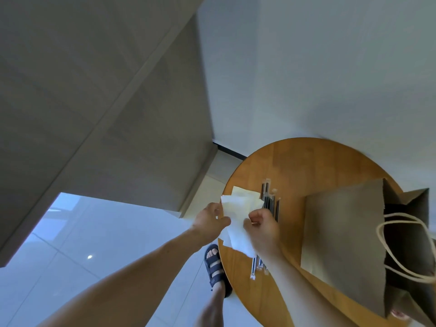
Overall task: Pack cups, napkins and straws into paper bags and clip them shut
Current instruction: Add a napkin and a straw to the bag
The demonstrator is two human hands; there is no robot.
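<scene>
White paper napkins lie in a loose stack at the left edge of the round wooden table. My left hand pinches the stack's left side. My right hand pinches the napkins from the right, with its fingers curled. Black straws in clear wrappers lie beneath and beside the napkins; their lower ends stick out below my right wrist. A brown paper bag with cream rope handles stands open on the right of the table. I see no cups and no clips.
The table stands close to a pale wall. A foot in a dark sandal stands on the glossy tiled floor by the table's left edge. A large grey cabinet rises to the left.
</scene>
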